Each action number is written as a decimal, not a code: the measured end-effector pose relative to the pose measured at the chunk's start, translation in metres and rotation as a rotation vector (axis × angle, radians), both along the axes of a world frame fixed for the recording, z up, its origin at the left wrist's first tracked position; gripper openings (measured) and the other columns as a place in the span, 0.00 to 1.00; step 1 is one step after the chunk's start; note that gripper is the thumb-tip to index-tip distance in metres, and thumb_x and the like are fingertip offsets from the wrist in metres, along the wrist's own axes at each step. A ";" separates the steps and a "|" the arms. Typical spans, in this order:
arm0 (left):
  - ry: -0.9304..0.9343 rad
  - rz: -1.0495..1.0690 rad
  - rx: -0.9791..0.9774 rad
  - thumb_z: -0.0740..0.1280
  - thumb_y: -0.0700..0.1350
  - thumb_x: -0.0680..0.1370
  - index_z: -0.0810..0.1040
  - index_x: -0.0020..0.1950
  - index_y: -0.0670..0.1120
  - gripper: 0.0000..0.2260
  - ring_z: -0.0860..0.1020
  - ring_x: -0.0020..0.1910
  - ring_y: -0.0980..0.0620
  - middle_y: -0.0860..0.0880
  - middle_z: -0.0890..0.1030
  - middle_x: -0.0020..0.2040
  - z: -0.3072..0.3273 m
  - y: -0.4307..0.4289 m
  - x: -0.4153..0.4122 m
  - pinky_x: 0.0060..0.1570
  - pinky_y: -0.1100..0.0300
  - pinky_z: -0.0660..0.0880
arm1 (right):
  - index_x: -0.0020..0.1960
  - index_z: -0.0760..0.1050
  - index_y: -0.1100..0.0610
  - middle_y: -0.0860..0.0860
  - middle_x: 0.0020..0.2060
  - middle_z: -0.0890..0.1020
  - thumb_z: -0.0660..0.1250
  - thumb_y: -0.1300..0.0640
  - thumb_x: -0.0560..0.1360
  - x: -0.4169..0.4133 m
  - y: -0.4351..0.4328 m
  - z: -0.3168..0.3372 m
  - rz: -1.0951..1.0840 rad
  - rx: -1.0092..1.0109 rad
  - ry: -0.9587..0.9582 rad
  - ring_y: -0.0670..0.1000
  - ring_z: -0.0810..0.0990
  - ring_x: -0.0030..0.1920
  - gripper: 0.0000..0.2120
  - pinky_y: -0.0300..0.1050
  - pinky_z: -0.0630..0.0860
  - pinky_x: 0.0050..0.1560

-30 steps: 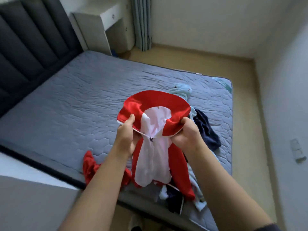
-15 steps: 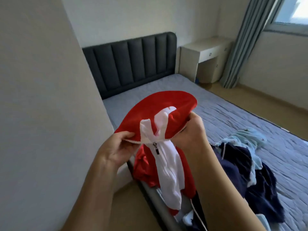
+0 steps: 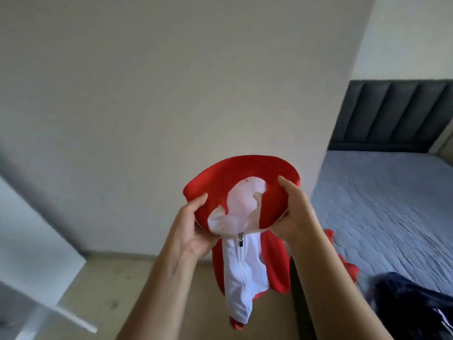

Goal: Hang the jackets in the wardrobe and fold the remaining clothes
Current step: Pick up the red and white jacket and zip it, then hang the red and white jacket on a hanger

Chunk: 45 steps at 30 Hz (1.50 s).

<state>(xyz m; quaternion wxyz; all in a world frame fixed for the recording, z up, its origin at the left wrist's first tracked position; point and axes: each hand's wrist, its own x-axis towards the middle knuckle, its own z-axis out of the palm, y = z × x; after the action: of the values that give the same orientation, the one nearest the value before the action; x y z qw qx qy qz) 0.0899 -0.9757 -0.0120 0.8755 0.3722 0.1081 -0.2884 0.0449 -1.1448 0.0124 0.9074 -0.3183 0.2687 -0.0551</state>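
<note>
I hold a small red and white zip jacket point(image 3: 241, 273) up in front of me by its red hood. My left hand point(image 3: 193, 229) grips the hood's left edge and my right hand point(image 3: 291, 212) grips its right edge. The white front with a dark zip pull hangs down between my forearms, above the floor and beside the bed's edge. A dark navy garment point(image 3: 414, 305) with white stripes lies on the bed at the lower right.
A plain beige wall point(image 3: 171, 94) fills the view straight ahead. The grey quilted bed point(image 3: 382, 204) with a dark padded headboard point(image 3: 397, 114) is to the right. A blurred white panel edge point(image 3: 36, 266) stands at the left. Tan floor point(image 3: 117, 298) lies below.
My view has swung left from the bed toward the wall. The jacket has come off the bed with both hands still on its hood.
</note>
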 end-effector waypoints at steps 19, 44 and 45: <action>-0.070 1.031 -0.045 0.60 0.55 0.79 0.78 0.50 0.44 0.15 0.84 0.37 0.40 0.40 0.85 0.42 -0.005 0.481 -0.115 0.31 0.47 0.80 | 0.70 0.67 0.59 0.57 0.64 0.75 0.62 0.52 0.80 0.051 0.506 -0.021 0.793 -0.395 0.025 0.61 0.74 0.63 0.21 0.55 0.72 0.62; 0.088 1.707 -0.168 0.63 0.49 0.79 0.73 0.66 0.43 0.17 0.79 0.52 0.38 0.40 0.81 0.54 -0.037 0.916 -0.131 0.40 0.42 0.75 | 0.50 0.76 0.59 0.59 0.46 0.82 0.65 0.62 0.74 0.139 1.038 -0.085 1.706 -0.972 -0.494 0.56 0.82 0.46 0.05 0.49 0.81 0.45; 0.102 1.685 -0.164 0.63 0.49 0.79 0.73 0.66 0.43 0.17 0.78 0.54 0.38 0.40 0.81 0.56 -0.038 0.932 -0.132 0.42 0.41 0.75 | 0.49 0.74 0.56 0.57 0.46 0.82 0.65 0.61 0.75 0.138 1.055 -0.087 1.729 -1.000 -0.499 0.54 0.82 0.45 0.04 0.47 0.80 0.42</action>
<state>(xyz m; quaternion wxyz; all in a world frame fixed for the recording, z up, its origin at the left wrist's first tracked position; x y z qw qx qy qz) -0.0425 -0.0435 -0.0498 0.8162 0.0893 0.3675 0.4367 0.1827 -0.0902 -0.0742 0.4308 -0.7237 -0.3021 0.4466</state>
